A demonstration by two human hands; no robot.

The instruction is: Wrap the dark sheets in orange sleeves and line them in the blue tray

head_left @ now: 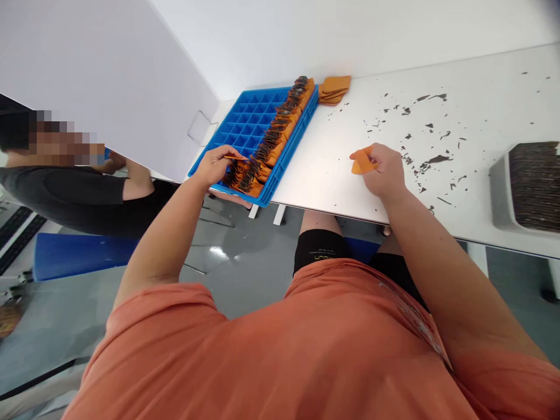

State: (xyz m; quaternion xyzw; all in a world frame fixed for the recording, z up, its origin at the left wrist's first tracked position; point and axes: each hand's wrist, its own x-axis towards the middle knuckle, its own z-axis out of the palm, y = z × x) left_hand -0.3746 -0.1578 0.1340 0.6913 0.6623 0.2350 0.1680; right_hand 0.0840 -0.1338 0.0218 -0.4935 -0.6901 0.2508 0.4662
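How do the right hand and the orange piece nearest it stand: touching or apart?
Touching. The head view shows the right hand gripping the orange piece, part sticking out.

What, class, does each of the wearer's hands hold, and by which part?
The left hand pinches a thin, flat orange piece by its end nearest the palm. The right hand grips a bent orange piece by its side nearest the palm.

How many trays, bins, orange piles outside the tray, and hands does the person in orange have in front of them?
Blue tray: 1
White bin: 1
Orange pile: 1
Hands (left hand, right hand): 2
Total: 5
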